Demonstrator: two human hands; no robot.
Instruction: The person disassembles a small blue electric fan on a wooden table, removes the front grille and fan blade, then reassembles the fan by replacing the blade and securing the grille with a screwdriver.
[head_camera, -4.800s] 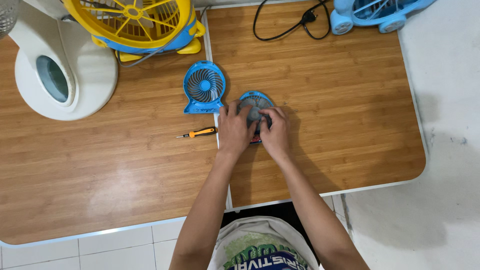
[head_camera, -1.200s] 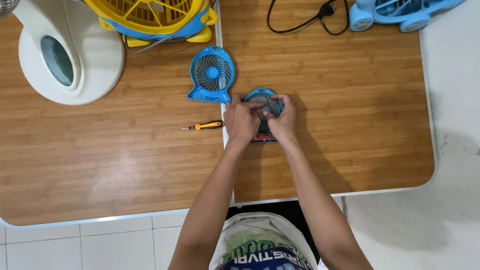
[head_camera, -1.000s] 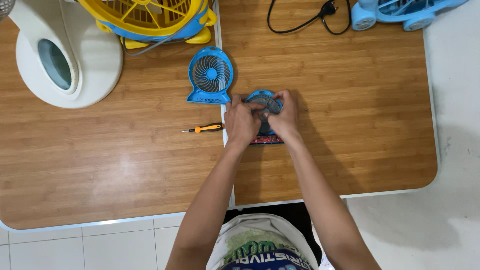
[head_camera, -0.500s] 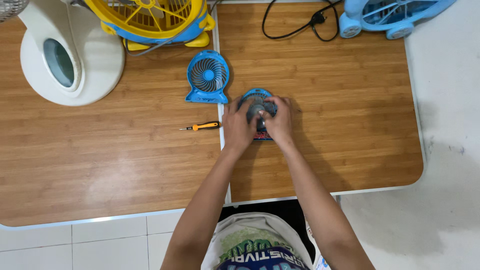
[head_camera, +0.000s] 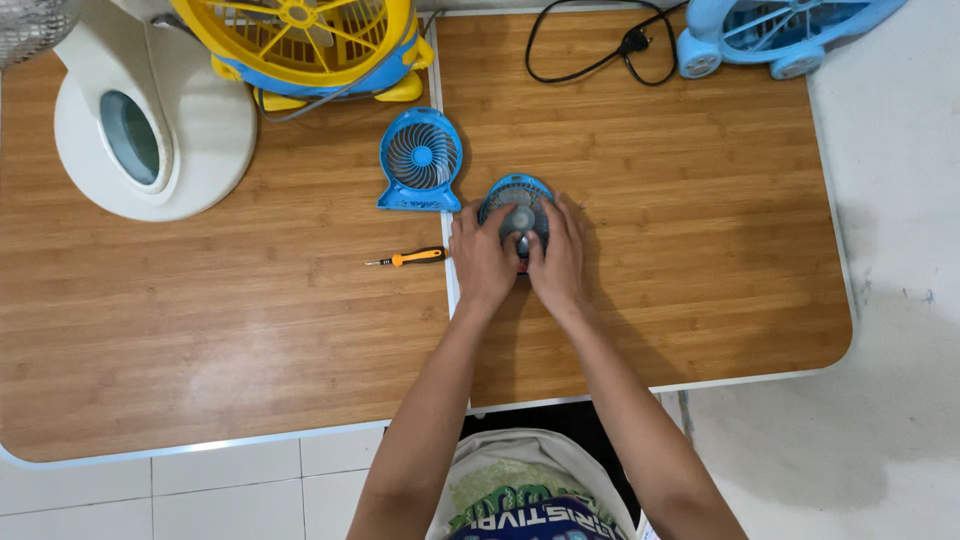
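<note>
A small round blue fan part with a grey hub (head_camera: 518, 203) lies on the wooden table (head_camera: 700, 220). My left hand (head_camera: 482, 262) grips its left side and my right hand (head_camera: 558, 258) grips its right side, thumbs pressing near the hub. The lower half of the part is hidden under my fingers. A small blue fan front with a grille (head_camera: 420, 160) stands just to the upper left. An orange-handled screwdriver (head_camera: 407, 258) lies left of my left hand, apart from it.
A white fan base (head_camera: 150, 130) sits at the far left, a yellow and blue fan (head_camera: 300, 40) at the top, a light blue fan (head_camera: 770, 30) at the top right, and a black cord with plug (head_camera: 610, 50) between them. A seam (head_camera: 441, 120) splits the table.
My hands have stayed on the blue fan part, shifting their grip slightly around the hub. The camera view has drifted a little; nothing else on the table has moved.
</note>
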